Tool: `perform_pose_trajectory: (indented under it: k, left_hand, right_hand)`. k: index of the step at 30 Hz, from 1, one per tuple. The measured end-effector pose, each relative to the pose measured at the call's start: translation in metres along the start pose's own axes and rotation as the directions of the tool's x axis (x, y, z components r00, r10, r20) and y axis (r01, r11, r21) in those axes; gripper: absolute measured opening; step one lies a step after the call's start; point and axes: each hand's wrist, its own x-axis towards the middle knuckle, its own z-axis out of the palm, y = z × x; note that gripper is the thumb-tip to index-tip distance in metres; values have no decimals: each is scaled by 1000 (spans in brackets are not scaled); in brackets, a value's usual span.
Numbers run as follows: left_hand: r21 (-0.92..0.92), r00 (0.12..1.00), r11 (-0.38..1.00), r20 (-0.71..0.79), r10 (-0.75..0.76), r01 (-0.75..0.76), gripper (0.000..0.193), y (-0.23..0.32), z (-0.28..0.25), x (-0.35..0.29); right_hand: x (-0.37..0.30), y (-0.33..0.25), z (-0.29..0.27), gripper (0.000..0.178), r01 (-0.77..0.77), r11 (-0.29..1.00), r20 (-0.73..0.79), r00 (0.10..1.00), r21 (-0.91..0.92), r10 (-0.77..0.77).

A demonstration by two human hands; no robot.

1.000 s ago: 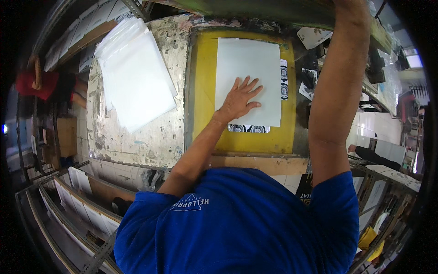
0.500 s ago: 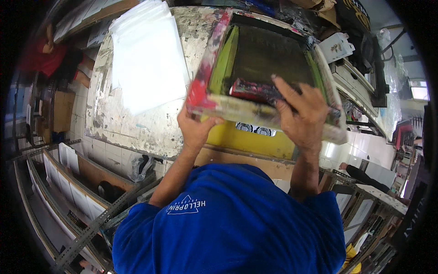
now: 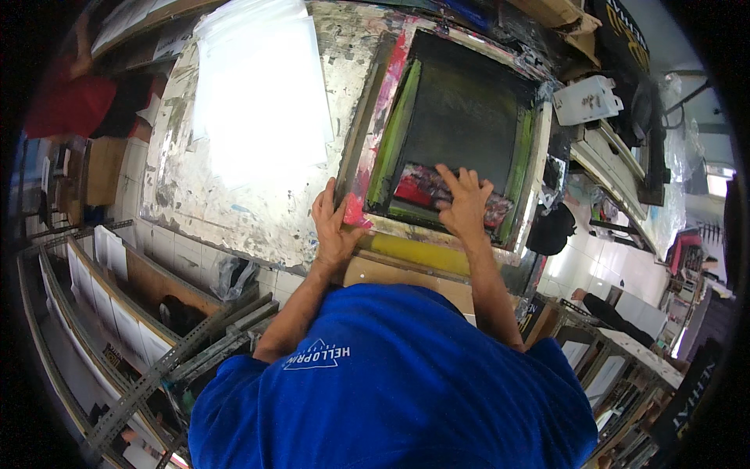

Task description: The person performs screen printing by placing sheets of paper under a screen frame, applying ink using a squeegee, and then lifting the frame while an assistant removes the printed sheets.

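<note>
Left hand (image 3: 334, 227): holding the frame (image 3: 380, 117) by its near corner, in the crook of thumb and fingers.
Right hand (image 3: 466, 205): fingers spread over the squeegee (image 3: 416, 186); from here I cannot tell whether they grip.
Squeegee: red and dark, under the right hand, inside the frame.
Mesh (image 3: 469, 105): dark, beyond the right hand.
Sheets (image 3: 262, 94): white, piled on the counter (image 3: 195, 207), beyond and left of the left hand.

On my feed, the screen-printing frame (image 3: 388, 98) looks like rough, paint-crusted wood, its mesh (image 3: 469, 102) matt; I see a flaking worktop (image 3: 234, 211), smooth sheets (image 3: 262, 94), glossy floor tiles (image 3: 574, 262).
</note>
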Motion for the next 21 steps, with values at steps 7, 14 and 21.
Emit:
perform_pose_trajectory:
  k: [7,14,21]
  left_hand:
    - [-33,1000,999,15,-15,15,79,5,-6,0]
    - [-40,1000,999,25,-8,9,83,0,-6,-4]
    - [-42,1000,999,0,17,-17,84,0,-6,-2]
  right_hand:
    - [112,58,4,84,75,991,-223,970,-111,-98]
    - [226,99,-14,85,54,983,-251,963,-177,-98]
    - [295,131,-37,73,191,973,-284,933,-127,-221]
